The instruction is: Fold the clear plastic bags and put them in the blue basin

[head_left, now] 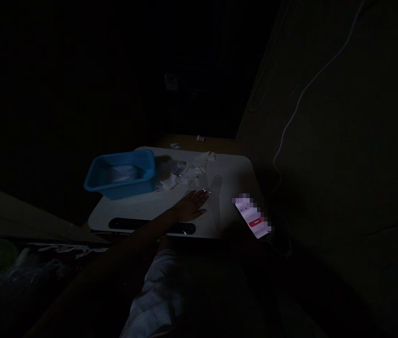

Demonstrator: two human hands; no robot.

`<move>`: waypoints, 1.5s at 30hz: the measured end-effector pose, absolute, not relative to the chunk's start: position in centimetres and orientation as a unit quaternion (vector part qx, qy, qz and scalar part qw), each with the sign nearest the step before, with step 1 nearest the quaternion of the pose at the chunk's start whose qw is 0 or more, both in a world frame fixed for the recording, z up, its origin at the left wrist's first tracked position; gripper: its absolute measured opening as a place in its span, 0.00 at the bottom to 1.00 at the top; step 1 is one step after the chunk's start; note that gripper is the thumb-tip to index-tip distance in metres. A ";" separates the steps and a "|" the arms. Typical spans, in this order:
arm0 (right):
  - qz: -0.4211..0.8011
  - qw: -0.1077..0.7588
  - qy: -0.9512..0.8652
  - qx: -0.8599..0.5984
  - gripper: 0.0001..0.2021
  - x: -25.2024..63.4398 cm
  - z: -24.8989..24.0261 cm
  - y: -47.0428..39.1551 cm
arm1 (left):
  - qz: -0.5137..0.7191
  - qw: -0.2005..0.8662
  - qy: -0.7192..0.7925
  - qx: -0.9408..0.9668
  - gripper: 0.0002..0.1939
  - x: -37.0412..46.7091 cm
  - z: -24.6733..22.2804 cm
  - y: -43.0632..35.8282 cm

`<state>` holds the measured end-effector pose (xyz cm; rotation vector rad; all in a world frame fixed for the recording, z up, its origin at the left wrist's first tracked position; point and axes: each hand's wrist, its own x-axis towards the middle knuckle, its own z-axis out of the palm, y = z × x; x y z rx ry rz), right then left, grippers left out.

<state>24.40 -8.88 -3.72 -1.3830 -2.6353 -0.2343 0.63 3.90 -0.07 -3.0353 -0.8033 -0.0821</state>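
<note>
- One left hand (191, 205) lies palm down over the white, round-cornered surface (149, 206), its forearm reaching in from the lower left.
- The left hand's grip is open: the fingers are extended and close to flat, not curled around anything.
- Under and just beyond those fingertips is a thin, clear plastic piece (215, 202), with a small bright glint near the fingers; the fingers appear to touch it. Its full outline is hard to read in the dim light.
- The right hand cannot be made out in the darkness, so I cannot tell how far open its grip is or what it has hold of.
- A lit phone (254, 219) with a pale screen and a red button shows at the right side of the surface, tilted; part of it is blurred into blocks. Whether it rests on something or is held, I cannot tell.
- A blue, rectangular plastic tub (128, 188) stands on the left part of the surface, with a clear plastic packet (123, 173) inside.
- Crumpled clear and whitish wrappers (178, 173) lie between the tub and the far side, near the left hand.
- A long dark slot (125, 224) runs along the near edge, partly covered by the forearm.
- Beyond the far edge, a small pink and white cylindrical item (200, 139) lies on a brownish ledge (220, 143).
- A thin white cable (299, 101) hangs along the dark wall at right.
</note>
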 end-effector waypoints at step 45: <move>-0.014 0.034 -0.872 -0.487 0.25 18.8 2.5 8.7 | -0.087 -0.038 -0.261 -0.961 0.30 0.7 -1.5 2.2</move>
